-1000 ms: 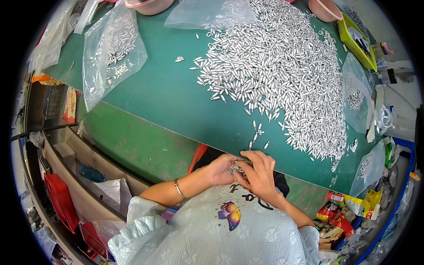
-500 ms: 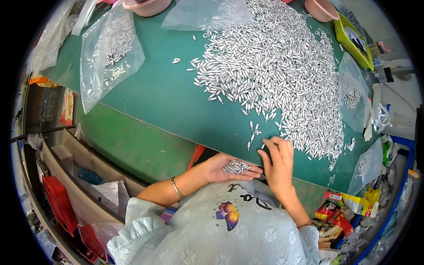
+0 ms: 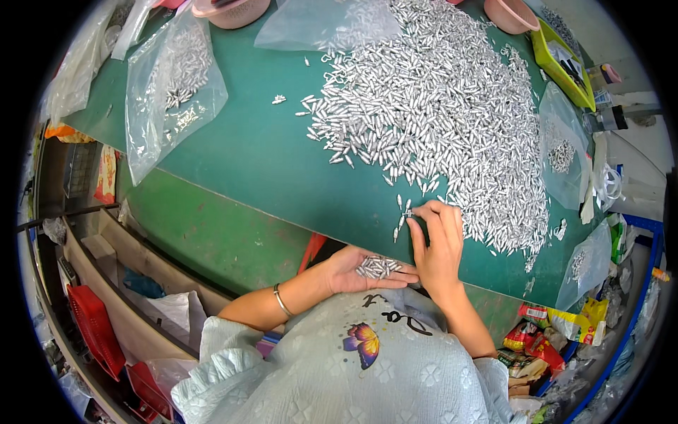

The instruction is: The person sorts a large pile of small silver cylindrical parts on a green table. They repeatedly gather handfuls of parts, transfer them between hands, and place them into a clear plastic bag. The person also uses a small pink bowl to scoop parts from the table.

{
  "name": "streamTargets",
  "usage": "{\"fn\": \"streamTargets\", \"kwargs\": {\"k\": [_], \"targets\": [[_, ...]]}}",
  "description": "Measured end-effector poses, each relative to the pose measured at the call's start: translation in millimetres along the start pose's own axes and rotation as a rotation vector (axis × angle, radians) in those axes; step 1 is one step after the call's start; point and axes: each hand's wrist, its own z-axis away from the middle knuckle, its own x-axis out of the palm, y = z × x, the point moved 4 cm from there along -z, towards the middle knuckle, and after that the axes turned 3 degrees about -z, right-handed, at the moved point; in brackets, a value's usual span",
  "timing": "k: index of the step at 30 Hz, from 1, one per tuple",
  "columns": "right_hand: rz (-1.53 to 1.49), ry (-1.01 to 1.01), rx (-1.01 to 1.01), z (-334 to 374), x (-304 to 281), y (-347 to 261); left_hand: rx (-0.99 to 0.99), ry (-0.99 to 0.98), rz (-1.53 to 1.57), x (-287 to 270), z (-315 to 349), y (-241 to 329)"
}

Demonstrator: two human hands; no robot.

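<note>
My left hand [image 3: 353, 272] lies palm up just off the table's near edge, fingers stretched out. In its palm rests a small heap of silver spindle-shaped metal pieces [image 3: 378, 267]. My right hand [image 3: 439, 244] is over the table edge, thumb and forefinger closed in a pinch on a silver piece [image 3: 408, 213] at the tabletop. A few more loose pieces [image 3: 396, 233] lie beside those fingertips. Beyond them spreads a large pile of the same silver pieces [image 3: 431, 106]. My fingers partly cover the pinched piece.
The green table [image 3: 261, 162] carries a clear bag of silver pieces [image 3: 176, 92] at left and another bag [image 3: 563, 141] at right. Pink bowls [image 3: 512, 15] and a yellow-green tray [image 3: 561, 67] stand at the back. Cardboard-coloured bins [image 3: 141, 268] are below left, snack packets [image 3: 537, 339] below right.
My right hand has moved slightly away from me and left, its fingertips now at the loose pieces. My left hand has stayed in place with its heap.
</note>
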Motion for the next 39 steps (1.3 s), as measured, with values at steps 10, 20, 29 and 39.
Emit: {"fn": "streamTargets", "kwargs": {"k": [10, 20, 29, 39], "targets": [[0.222, 0.065, 0.018, -1.2, -14.6, 3.7, 0.028, 0.251, -0.257, -0.6, -0.1, 0.8], [-0.157, -0.162, -0.070, 10.8, 13.6, -9.0, 0.107, 0.406, -0.223, -4.2, 2.8, 1.7], [-0.347, -0.240, -0.189, 36.8, 3.7, -19.9, 0.065, 0.014, 0.067, -38.0, 0.9, 1.6], [-0.109, -0.182, -0.044, 6.9, 10.8, -3.7, 0.076, -0.050, 0.003, -12.7, 0.4, 0.3]]}}
